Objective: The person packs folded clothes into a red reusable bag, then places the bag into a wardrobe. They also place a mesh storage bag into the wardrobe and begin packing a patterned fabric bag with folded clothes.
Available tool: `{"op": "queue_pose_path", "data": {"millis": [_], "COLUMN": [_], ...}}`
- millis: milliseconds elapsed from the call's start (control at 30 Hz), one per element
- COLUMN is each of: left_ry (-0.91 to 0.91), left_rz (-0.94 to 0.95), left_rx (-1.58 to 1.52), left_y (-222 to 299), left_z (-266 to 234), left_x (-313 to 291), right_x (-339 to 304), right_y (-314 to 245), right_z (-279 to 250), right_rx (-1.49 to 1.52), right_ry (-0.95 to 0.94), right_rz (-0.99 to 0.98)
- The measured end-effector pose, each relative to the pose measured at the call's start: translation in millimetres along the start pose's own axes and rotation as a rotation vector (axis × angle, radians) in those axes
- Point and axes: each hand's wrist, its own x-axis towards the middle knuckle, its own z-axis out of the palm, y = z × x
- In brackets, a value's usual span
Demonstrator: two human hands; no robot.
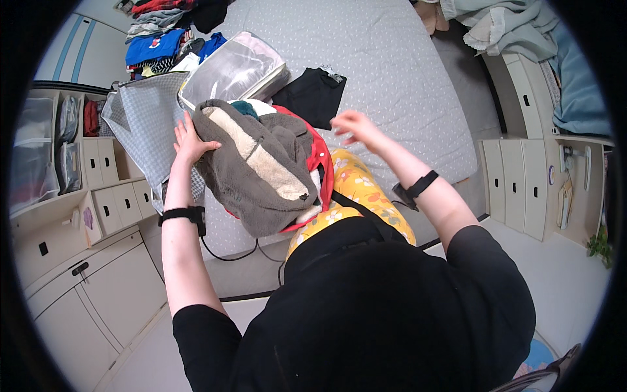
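"On the near part of the dotted grey bed (398, 78), where is the grey-brown fleece garment (225, 170) to be found, and how is it touched?"

"Left of the yellow floral trousers (356, 186), it is heaped over a red garment (321, 159); its upper left edge is touched by the left hand (189, 142), whose fingers are spread, with the thumb laid on the plush; nothing is seen gripped there; the right hand (356, 127) is held clear of the heap, near the black garment (312, 98), its fingers loosely curled and nothing seen between them."

"How might the fleece be expected to handle?"

"Soft, limp and bulky, to judge by its thick pile; fairly light for its bulk, hardly slippery, not fragile; a hold is best taken with both hands at opposite ends of a thick fold, so that sagging is avoided and the red cloth is not dragged along."

"And what is hidden?"

"Its cut is lost in the folds, so coat or hooded top cannot be told; most of the red garment is covered; the contents of the clear-topped storage bag (235, 68) are hazed by its film; the right fingertips are softened by blur."
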Motion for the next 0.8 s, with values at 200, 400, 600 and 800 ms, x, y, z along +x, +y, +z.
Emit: {"op": "queue_pose_path", "data": {"millis": [200, 400, 600, 800], "left_ry": [-0.332, -0.638, -0.349, -0.359], "left_rz": [0.209, 0.237, 0.370, 0.301], "left_rx": [-0.738, -0.876, -0.165, 0.018], "left_y": [-10.4, 0.7, 43.4, 62.9], "left_z": [6.6, 5.3, 18.0, 18.8], "left_x": [28.4, 30.2, 1.6, -12.0], "right_x": [29.3, 48.1, 25.2, 71.0], "right_y": [28.2, 23.8, 25.6, 1.5], "right_z": [71.7, 1.9, -56.4, -22.3], "right_rx": [-0.825, 0.807, 0.821, -0.659], "right_ry": [-0.142, -0.118, 0.015, 0.016], "right_rz": [0.060, 0.191, 0.183, -0.303]}}
